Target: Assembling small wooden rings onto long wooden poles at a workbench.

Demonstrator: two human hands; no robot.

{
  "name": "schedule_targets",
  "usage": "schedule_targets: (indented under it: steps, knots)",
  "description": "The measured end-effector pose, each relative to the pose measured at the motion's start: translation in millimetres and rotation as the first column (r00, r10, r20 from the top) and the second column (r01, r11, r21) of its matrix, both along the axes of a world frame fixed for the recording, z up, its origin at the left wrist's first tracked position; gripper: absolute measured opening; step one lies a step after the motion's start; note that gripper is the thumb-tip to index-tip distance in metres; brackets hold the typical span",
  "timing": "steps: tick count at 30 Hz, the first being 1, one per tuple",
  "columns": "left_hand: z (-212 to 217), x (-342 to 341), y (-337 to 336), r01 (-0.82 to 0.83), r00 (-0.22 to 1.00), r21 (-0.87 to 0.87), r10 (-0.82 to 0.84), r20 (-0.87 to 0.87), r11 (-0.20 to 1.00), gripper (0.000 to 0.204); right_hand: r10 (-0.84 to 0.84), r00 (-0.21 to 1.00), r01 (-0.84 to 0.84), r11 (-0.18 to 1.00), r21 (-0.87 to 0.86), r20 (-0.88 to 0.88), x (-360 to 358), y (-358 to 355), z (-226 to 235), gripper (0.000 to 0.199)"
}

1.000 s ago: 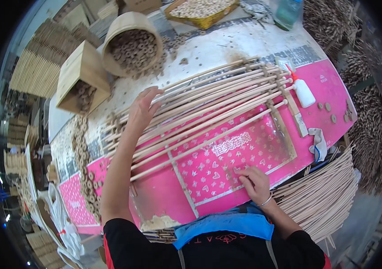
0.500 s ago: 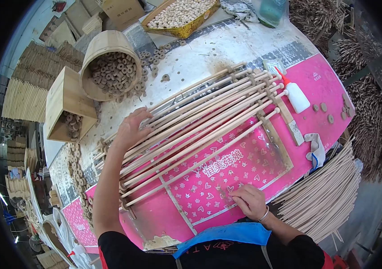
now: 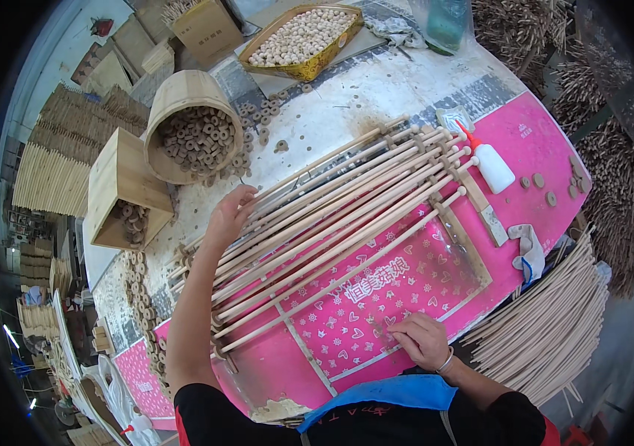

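Many pale wooden rods point(image 3: 347, 223) with round ball ends lie side by side, slanting across the pink-printed mat point(image 3: 361, 342). Brown wooden rings sit on them near their right ends. My left hand point(image 3: 231, 215) reaches over the rods, its fingers curled at the farthest one, apparently gripping it; the fingertips are partly hidden. Low over the mat, nearer to me, hovers my right hand point(image 3: 422, 340), thumb and forefinger pinched together. Whatever may be between them is too small to make out. A white glue bottle point(image 3: 494, 168) with a red nozzle lies beyond the rods' right ends.
Brown rings fill a tipped wooden bucket point(image 3: 196, 111) and lie in a square wooden box point(image 3: 127, 189). A yellow tray point(image 3: 306, 68) of small wooden balls stands at the back. Bundled rods point(image 3: 547, 327) rest beside the table's right edge, near a crumpled cloth point(image 3: 527, 249).
My left hand's fingers have drawn closer together at the far rod. My right hand keeps its pinch over the mat. The whole view has shifted slightly.
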State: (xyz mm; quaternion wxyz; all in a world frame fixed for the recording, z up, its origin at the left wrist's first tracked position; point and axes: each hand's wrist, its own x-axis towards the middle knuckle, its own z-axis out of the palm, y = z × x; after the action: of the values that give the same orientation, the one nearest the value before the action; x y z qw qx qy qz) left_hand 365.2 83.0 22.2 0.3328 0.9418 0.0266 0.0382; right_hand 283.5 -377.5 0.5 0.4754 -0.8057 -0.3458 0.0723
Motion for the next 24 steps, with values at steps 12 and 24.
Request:
schedule_targets:
  steps: [12,24]
  knots:
    - [-11,17,-6,0.036,0.999,0.034,-0.037,0.005,0.999,0.022,-0.011,1.000,0.011,1.000,0.004,-0.001,-1,1,-2,0.012]
    - [2,22,-5,-0.012,0.936,-0.229,-0.070,-0.346,0.973,0.038,-0.007,1.000,0.007,1.000,0.002,0.013,0,2,-2,0.014]
